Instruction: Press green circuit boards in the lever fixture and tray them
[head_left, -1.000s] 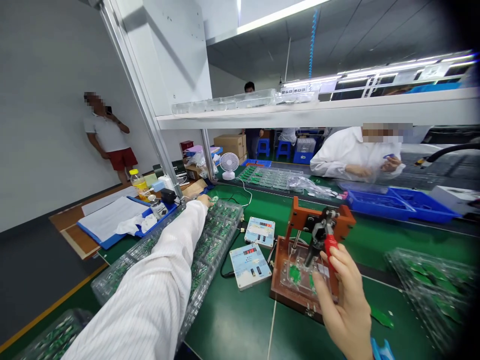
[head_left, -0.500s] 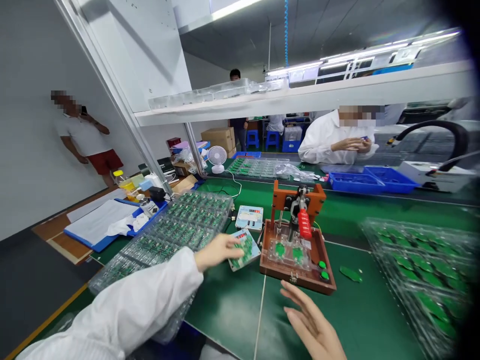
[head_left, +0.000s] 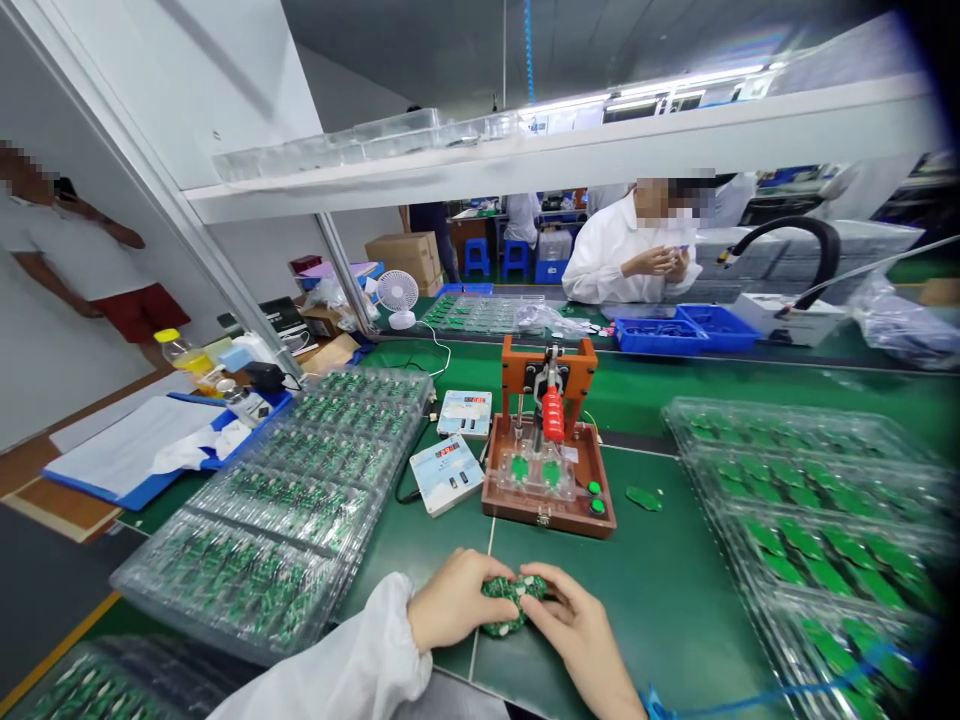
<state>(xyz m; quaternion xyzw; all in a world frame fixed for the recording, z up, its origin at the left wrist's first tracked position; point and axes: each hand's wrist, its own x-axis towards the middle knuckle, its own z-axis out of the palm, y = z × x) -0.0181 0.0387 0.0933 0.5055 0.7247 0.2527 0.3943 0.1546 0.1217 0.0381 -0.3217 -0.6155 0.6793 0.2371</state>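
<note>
My left hand (head_left: 450,612) and my right hand (head_left: 574,630) meet at the near edge of the green bench, both closed on a small green circuit board (head_left: 511,604) held between the fingertips. Just beyond them stands a brown test fixture (head_left: 549,480) with a red-handled clamp lever (head_left: 553,413) upright and two green boards seated under its clear plate. A loose green board (head_left: 643,497) lies to the right of the fixture.
Clear blister trays of green boards (head_left: 300,490) lie stacked at the left, more trays (head_left: 810,510) at the right. Two small meter boxes (head_left: 448,473) sit left of the fixture. A person in white works across the bench by blue bins (head_left: 679,330). Another person stands far left.
My left hand came back from the far tray with a green board. My right hand left the red lever and joined it. Both hands now hold the board near the bench edge.
</note>
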